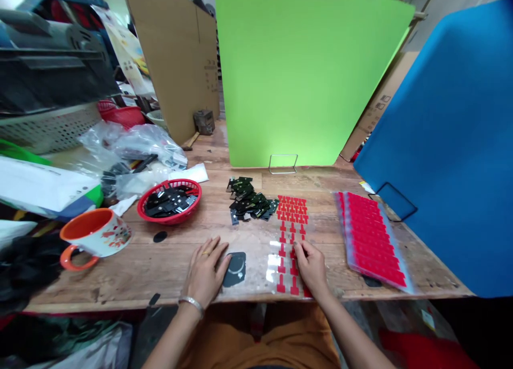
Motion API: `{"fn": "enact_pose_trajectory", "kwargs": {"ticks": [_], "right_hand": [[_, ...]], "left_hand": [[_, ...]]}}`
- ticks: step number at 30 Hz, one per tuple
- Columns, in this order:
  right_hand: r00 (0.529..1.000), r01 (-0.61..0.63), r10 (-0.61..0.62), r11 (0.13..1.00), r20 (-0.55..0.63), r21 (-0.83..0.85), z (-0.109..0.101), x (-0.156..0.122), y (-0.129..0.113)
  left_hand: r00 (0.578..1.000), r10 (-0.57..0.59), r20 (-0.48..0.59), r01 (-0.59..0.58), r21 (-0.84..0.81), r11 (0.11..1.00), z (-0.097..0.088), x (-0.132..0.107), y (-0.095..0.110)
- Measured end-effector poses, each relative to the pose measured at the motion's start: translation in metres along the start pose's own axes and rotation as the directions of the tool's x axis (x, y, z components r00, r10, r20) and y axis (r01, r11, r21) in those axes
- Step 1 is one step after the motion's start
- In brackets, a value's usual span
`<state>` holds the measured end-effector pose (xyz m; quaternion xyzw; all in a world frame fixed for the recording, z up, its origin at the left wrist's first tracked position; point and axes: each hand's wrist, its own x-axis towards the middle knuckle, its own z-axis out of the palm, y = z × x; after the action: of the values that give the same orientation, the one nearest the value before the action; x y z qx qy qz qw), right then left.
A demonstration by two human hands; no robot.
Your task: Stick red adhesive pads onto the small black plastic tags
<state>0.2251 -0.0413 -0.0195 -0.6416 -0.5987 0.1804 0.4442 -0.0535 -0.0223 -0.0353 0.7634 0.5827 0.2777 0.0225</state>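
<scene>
My left hand lies flat on the wooden table, fingers stretched out, its thumb at the edge of a dark grey square pad with a light ring mark. Over a clear sheet of red T-shaped stickers, my right hand has its fingers curled and pressed together on the middle rows; what they pinch, if anything, is hidden. Beyond the hands sits a loose pile of small black flat pieces. A red basket to the left holds more black pieces.
A stack of red sticker sheets lies at the right. An orange and white mug stands at the left, near plastic bags. Behind are a green board, a blue board and a cardboard panel.
</scene>
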Motion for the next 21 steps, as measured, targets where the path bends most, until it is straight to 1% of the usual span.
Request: {"fn": "enact_pose_trajectory", "kwargs": {"ticks": [12, 21], "right_hand": [[1.000, 0.022, -0.022, 1.000, -0.013, 0.010, 0.001, 0.001, 0.001], [0.999, 0.003, -0.002, 1.000, -0.040, 0.013, 0.000, 0.004, -0.001]], "left_hand": [[1.000, 0.014, 0.005, -0.014, 0.040, 0.999, -0.002, 0.001, 0.000], [0.999, 0.042, -0.008, -0.042, 0.014, 0.999, 0.005, 0.004, -0.010]]}}
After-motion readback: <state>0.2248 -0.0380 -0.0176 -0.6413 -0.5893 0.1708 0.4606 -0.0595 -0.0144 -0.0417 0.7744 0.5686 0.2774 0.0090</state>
